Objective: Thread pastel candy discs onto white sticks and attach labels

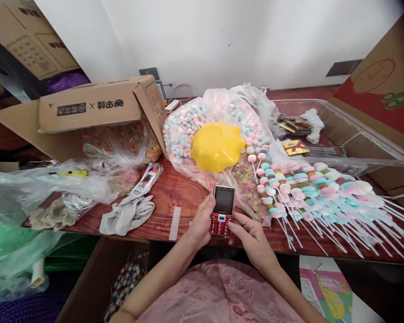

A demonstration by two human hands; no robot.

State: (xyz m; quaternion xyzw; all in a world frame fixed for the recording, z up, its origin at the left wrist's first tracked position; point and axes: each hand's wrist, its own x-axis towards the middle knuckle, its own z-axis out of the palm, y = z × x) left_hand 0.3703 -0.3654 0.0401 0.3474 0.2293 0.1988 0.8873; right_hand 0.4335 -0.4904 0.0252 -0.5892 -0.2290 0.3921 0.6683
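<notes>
A red keypad phone (221, 209) with a dark screen is held upright over the near edge of the wooden table (175, 193). My left hand (201, 222) wraps its left side, thumb at the top corner. My right hand (251, 233) supports its lower right, a finger on the keys. Just beyond the phone lies a clear bag of pastel candies (195, 123) with a yellow bowl (217, 146) upside down on it. Several candy skewers (303, 184) are fanned out to the right, sticks pointing toward me.
A cardboard box (97, 105) lies tipped at the left, with plastic bags (70, 179), grey gloves (129, 211) and a wrapped packet (148, 177) before it. A clear plastic bin (357, 139) stands at the right. An open carton of candies (121, 282) sits below the table.
</notes>
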